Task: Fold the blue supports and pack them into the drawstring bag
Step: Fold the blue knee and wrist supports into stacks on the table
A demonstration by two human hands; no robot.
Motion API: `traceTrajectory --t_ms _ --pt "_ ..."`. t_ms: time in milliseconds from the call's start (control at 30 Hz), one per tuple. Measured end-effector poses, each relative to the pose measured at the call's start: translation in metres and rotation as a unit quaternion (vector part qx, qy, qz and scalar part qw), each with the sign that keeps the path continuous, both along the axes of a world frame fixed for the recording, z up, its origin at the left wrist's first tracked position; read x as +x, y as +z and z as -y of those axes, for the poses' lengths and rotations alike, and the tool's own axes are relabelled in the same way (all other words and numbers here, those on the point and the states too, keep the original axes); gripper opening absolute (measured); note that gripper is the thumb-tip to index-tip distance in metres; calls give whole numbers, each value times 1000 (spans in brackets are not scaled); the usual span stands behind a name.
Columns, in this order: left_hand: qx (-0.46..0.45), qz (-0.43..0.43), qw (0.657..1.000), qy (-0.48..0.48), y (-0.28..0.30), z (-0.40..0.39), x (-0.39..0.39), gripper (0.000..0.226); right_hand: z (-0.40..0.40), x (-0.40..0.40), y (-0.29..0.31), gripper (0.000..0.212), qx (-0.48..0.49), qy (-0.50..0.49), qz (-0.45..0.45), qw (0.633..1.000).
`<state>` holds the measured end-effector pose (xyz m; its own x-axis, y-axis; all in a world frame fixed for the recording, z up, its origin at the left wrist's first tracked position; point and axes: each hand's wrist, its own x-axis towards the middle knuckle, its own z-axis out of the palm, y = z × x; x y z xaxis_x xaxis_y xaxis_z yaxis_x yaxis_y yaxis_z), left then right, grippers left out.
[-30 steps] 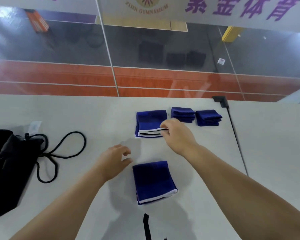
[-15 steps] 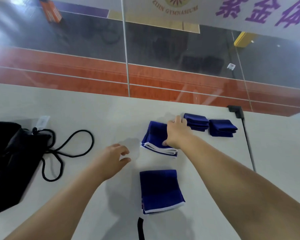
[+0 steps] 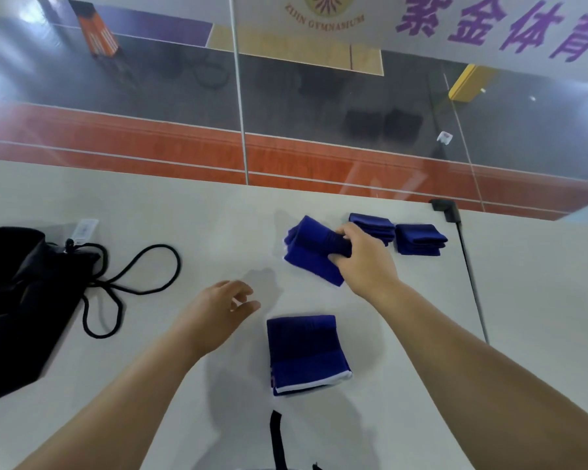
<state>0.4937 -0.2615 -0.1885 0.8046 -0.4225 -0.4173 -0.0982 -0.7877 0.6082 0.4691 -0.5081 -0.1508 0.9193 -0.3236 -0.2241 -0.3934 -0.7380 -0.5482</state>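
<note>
My right hand (image 3: 360, 262) grips a blue support (image 3: 311, 249), bunched and lifted off the white table (image 3: 184, 225). Another blue support (image 3: 304, 351) with a white edge lies flat near me. Two folded blue supports (image 3: 374, 223) (image 3: 420, 239) sit side by side at the back right. The black drawstring bag (image 3: 17, 293) lies at the left, its cord (image 3: 143, 269) looped on the table. My left hand (image 3: 221, 307) hovers between the bag and the near support, fingers loosely curled, holding nothing.
A glass wall runs along the table's far edge. A black clamp (image 3: 445, 208) and thin cable (image 3: 472, 283) run down the table at the right. A black strap (image 3: 277, 439) lies at the near edge. A small white tag (image 3: 85, 228) sits by the bag.
My right hand has closed round the far flat support and picked it up, bunching it. The left hand has barely moved.
</note>
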Motion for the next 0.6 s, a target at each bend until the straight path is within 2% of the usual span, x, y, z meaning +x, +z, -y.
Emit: traceTrajectory --t_ms 133,267,333,400,467,600 --pt "-92 -24 992 78 20 12 -14 39 7 -27 27 28 66 40 27 997" --pt "-176 -28 976 123 32 21 -23 36 12 -46 45 32 214 105 -72 968" --pt "-226 -102 962 113 35 20 -27 47 9 -53 47 32 260 141 -144 944" --pt "-250 -191 947 63 37 18 -33 60 4 -59 43 29 288 162 -183 926" --pt "-239 -240 940 31 39 19 -40 55 -1 -62 36 26 285 154 -173 930" --pt "-149 -230 961 38 30 25 -49 19 -8 -63 16 22 186 92 -123 970"
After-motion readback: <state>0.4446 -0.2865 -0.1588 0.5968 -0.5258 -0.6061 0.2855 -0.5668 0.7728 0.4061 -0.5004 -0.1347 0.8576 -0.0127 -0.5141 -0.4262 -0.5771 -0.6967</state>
